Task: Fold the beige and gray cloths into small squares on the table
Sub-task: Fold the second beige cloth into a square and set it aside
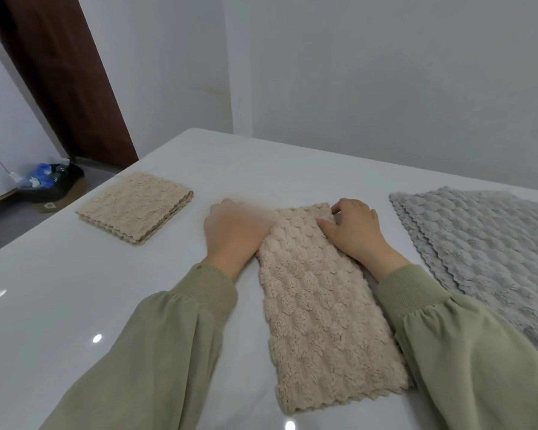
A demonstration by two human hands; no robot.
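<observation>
beige cloth, midway to a square

item 1, beige cloth (317, 305): lies in the middle of the tabletop (75, 305) as a long narrow strip. its near end points toward the person and its far end sits under both hands. it is laid straight ahead, so by my reading the far end can be carried over the near end to shorten the strip.

item 2, left hand (236, 228): on the far left corner of the strip, back upward. it is blurred, so i cannot tell whether its grip is closed on the cloth or merely pressing.

item 3, right hand (354, 231): on the far right corner. the thumb lies on top and the fingers curl over the far edge, so the grip looks narrow and holds that corner. one hand per corner should keep the edge level when it is lifted.

item 4, folded beige pile (134, 207): a small square with layered edges showing, at the left and well apart from the strip. it is likely finished work, set clear of the working space.

item 5, gray cloths (485, 243): several lie flat and unfolded in a stepped stack at the right, near the right sleeve. they are likely waiting their turn.

item 6, off the tabletop: a dark bag (53, 175) and a cardboard box (59, 197) on the floor, far left.

progress, judged: beige is well along, gray not begun.
</observation>
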